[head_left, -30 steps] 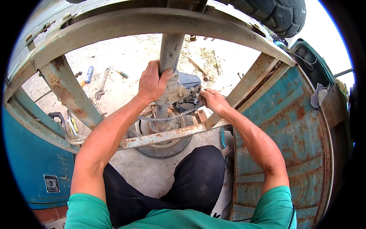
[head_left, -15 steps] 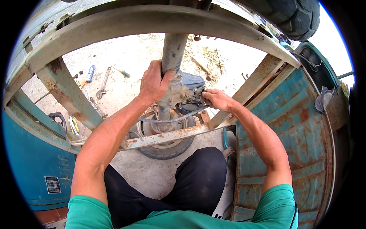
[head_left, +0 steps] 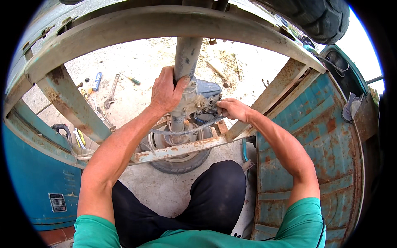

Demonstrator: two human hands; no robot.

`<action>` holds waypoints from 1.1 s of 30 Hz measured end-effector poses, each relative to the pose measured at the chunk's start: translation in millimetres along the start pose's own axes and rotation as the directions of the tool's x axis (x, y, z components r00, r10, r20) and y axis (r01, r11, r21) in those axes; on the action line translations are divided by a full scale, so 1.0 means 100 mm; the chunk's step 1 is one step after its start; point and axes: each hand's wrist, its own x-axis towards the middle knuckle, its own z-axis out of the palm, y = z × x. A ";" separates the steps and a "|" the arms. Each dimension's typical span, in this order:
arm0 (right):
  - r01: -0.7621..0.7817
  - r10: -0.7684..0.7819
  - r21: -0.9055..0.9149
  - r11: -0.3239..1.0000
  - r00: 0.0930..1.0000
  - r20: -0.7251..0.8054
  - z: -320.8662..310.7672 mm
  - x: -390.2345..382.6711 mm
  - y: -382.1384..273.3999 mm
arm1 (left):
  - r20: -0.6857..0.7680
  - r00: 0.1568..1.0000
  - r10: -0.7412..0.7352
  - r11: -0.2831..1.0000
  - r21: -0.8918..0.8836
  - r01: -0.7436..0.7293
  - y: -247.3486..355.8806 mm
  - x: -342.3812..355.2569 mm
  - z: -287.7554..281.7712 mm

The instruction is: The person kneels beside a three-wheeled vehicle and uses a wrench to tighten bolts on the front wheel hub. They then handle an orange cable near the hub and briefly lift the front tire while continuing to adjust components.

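Observation:
A grey axle tube [head_left: 186,58] runs down through the rusty frame to a greasy axle housing [head_left: 190,105] with a blue-grey cover [head_left: 207,88] on its right side. My left hand [head_left: 166,91] is wrapped round the tube just above the housing, thumb on the near face. Several small bolts [head_left: 202,104] stick out of the housing beside the cover. At the right edge of these bolts my right hand [head_left: 233,109] is closed in a pinch; its fingertips hide what is between them. A grey ribbed hose [head_left: 182,132] passes below both hands.
The pale metal frame [head_left: 178,153] surrounds the work, with a wheel [head_left: 182,165] beneath its near bar. An adjustable wrench [head_left: 112,93], a screwdriver [head_left: 133,79] and other tools lie on the ground at left. A rusty teal panel [head_left: 306,165] stands at right, a blue panel [head_left: 37,173] at left.
My right hand has shifted slightly left and down along the bolts, still pinched. My left hand stays on the tube.

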 end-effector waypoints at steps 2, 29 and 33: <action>-0.032 0.039 0.188 0.982 0.999 -0.031 0.03 0.02 0.07 | -0.019 1.000 0.001 1.000 0.009 -0.001 0.02 0.00 0.02; -0.028 0.095 0.137 0.990 0.856 -0.508 0.51 -0.15 -0.17 | -0.017 1.000 0.003 1.000 -0.004 -0.003 0.01 -0.01 0.01; 0.023 -0.071 -0.120 0.992 0.907 -0.414 0.26 -0.39 -0.16 | -0.072 0.997 0.040 0.998 -0.042 -0.043 0.02 0.00 0.03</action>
